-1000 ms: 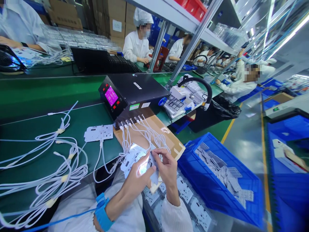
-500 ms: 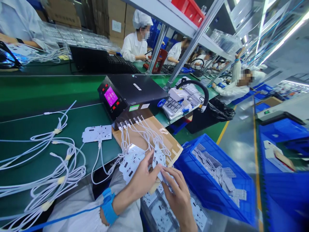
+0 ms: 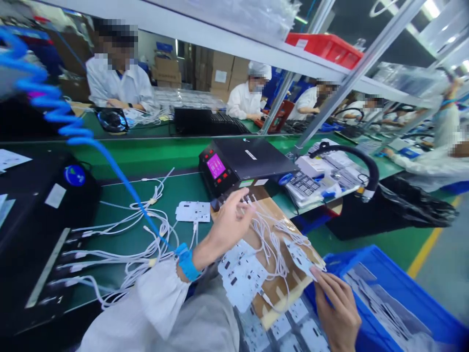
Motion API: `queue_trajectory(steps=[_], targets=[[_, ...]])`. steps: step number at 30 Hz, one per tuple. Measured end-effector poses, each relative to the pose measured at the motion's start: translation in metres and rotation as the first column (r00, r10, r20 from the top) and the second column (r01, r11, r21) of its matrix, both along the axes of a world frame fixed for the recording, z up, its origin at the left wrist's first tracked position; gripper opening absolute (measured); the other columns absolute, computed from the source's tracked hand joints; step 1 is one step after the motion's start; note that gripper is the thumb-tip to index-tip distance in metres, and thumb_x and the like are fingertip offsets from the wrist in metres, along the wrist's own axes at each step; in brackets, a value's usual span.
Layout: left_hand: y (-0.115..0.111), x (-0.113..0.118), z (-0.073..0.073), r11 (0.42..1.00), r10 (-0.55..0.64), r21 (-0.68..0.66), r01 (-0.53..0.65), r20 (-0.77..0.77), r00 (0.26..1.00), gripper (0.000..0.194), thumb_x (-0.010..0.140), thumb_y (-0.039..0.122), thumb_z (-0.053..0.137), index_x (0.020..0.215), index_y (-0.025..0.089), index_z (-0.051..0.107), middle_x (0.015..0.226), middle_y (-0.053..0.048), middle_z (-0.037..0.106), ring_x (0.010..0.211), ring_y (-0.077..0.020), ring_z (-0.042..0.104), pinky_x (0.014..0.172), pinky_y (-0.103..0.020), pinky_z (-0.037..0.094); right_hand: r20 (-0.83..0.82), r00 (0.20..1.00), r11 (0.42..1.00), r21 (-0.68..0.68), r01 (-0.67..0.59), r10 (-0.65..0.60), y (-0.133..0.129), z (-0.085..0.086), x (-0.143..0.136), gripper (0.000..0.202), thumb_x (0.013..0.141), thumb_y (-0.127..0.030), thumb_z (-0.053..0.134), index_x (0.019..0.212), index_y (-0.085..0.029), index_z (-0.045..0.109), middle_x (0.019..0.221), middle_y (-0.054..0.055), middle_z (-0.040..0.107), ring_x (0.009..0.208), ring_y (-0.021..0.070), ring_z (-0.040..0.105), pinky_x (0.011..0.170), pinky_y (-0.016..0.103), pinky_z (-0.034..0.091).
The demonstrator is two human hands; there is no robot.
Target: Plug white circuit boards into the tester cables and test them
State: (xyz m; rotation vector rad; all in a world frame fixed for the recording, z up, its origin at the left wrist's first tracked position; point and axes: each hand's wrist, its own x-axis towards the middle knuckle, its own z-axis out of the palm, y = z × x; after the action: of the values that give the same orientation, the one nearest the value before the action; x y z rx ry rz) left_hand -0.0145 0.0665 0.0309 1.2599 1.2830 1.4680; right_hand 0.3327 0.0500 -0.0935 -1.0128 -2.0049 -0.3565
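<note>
My right hand (image 3: 337, 305) grips a white circuit board (image 3: 297, 255) by its near edge, holding it tilted above the cardboard. My left hand (image 3: 230, 220) is raised in front of the black test box (image 3: 252, 159), its fingers loosely bent and apart with nothing visible in them. It covers part of the row of cable plugs on the box. Below it, white circuit boards (image 3: 242, 276) lie overlapping by my lap, a cable plug (image 3: 264, 296) at their right edge. Another circuit board (image 3: 193, 211), with a cable attached, lies on the green table. White cables (image 3: 269, 242) hang over the cardboard.
A blue bin (image 3: 370, 259) with flat pieces stands at right. Bundled white cables (image 3: 146, 244) run from a second black box (image 3: 40, 234) at left. A coiled blue cord (image 3: 120, 171) leads to my left wristband. Co-workers sit beyond the table; a black hose (image 3: 366, 159) arches at right.
My hands have parted. The left has let go of the circuit board and moved up to the test box; the right keeps the board, farther right. The view has swung left.
</note>
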Motion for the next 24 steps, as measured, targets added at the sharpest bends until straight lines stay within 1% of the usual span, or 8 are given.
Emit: queue_trajectory(steps=[2, 6, 8, 11, 17, 20, 22, 24], targets=[[0.015, -0.014, 0.0, 0.996, 0.078, 0.049, -0.072, -0.124, 0.989, 0.056, 0.097, 0.03, 0.061, 0.151, 0.018, 0.052, 0.164, -0.018, 0.043, 0.104, -0.0211, 0.07, 0.08, -0.033, 0.062, 0.024, 1.0, 0.999, -0.041, -0.017, 0.018, -0.004, -0.017, 0.003, 0.035, 0.097, -0.016, 0.065, 0.127, -0.031, 0.075, 0.105, 0.004, 0.082, 0.092, 0.0263, 0.075, 0.085, 0.045, 0.061], [0.036, -0.03, -0.014, 0.994, 0.107, 0.051, -0.095, -0.311, 0.945, 0.071, 0.095, 0.029, 0.064, 0.16, 0.015, 0.038, 0.172, -0.024, 0.027, 0.096, -0.0204, 0.071, 0.101, -0.042, 0.057, 0.029, 0.999, 0.994, -0.108, -0.027, 0.03, -0.014, -0.036, 0.006, 0.037, 0.098, -0.022, 0.064, 0.133, -0.029, 0.072, 0.117, 0.008, 0.079, 0.101, 0.0293, 0.076, 0.091, 0.048, 0.06], [0.039, -0.031, -0.02, 0.993, 0.107, 0.076, -0.087, -0.335, 0.936, 0.073, 0.096, 0.029, 0.062, 0.162, 0.013, 0.034, 0.172, -0.025, 0.024, 0.09, -0.0181, 0.071, 0.109, -0.044, 0.054, 0.028, 0.999, 0.989, -0.147, -0.036, 0.04, -0.017, -0.037, 0.008, 0.039, 0.097, -0.026, 0.064, 0.136, -0.028, 0.07, 0.123, 0.009, 0.077, 0.105, 0.0307, 0.075, 0.095, 0.049, 0.059], [0.04, -0.03, -0.025, 0.989, 0.132, 0.109, -0.101, -0.325, 0.937, 0.071, 0.098, 0.03, 0.059, 0.162, 0.015, 0.032, 0.171, -0.024, 0.027, 0.078, -0.0135, 0.068, 0.108, -0.043, 0.054, 0.033, 0.998, 0.981, -0.19, -0.04, 0.047, -0.019, -0.036, 0.01, 0.039, 0.097, -0.029, 0.065, 0.136, -0.027, 0.07, 0.128, 0.01, 0.075, 0.109, 0.0315, 0.075, 0.099, 0.049, 0.059], [0.041, -0.033, -0.026, 0.984, 0.169, 0.113, -0.138, -0.341, 0.925, 0.07, 0.098, 0.027, 0.057, 0.161, 0.013, 0.033, 0.17, -0.024, 0.03, 0.079, -0.0151, 0.068, 0.105, -0.044, 0.055, 0.055, 0.998, 0.982, -0.188, -0.018, 0.029, -0.014, -0.038, 0.017, 0.037, 0.098, -0.032, 0.063, 0.133, -0.022, 0.071, 0.13, 0.012, 0.074, 0.11, 0.0311, 0.074, 0.102, 0.048, 0.058], [0.043, -0.043, -0.024, 0.987, 0.153, 0.102, -0.124, -0.358, 0.921, 0.068, 0.096, 0.025, 0.058, 0.159, 0.011, 0.036, 0.163, -0.023, 0.042, 0.079, -0.0158, 0.069, 0.105, -0.042, 0.054, 0.069, 0.998, 0.978, -0.208, 0.018, -0.004, -0.01, -0.04, 0.024, 0.038, 0.1, -0.036, 0.059, 0.133, -0.021, 0.07, 0.133, 0.013, 0.073, 0.112, 0.0321, 0.073, 0.105, 0.05, 0.057], [0.045, -0.051, -0.021, 0.991, 0.133, 0.071, -0.115, -0.364, 0.922, 0.066, 0.096, 0.024, 0.059, 0.157, 0.009, 0.04, 0.146, -0.023, 0.06, 0.077, -0.0173, 0.07, 0.103, -0.041, 0.055, 0.084, 0.996, 0.974, -0.227, 0.009, 0.01, -0.009, -0.037, 0.023, 0.039, 0.101, -0.04, 0.056, 0.132, -0.021, 0.071, 0.132, 0.013, 0.073, 0.114, 0.0334, 0.073, 0.103, 0.051, 0.058], [0.043, -0.06, -0.017, 0.998, 0.064, 0.01, -0.065, -0.347, 0.936, 0.066, 0.096, 0.025, 0.061, 0.157, 0.007, 0.041, 0.124, -0.02, 0.073, 0.074, -0.0192, 0.071, 0.098, -0.042, 0.056, 0.051, 0.998, 0.974, -0.225, -0.02, 0.033, -0.012, -0.031, 0.01, 0.037, 0.102, -0.044, 0.054, 0.126, -0.024, 0.073, 0.128, 0.012, 0.074, 0.114, 0.0337, 0.072, 0.1, 0.052, 0.059]])
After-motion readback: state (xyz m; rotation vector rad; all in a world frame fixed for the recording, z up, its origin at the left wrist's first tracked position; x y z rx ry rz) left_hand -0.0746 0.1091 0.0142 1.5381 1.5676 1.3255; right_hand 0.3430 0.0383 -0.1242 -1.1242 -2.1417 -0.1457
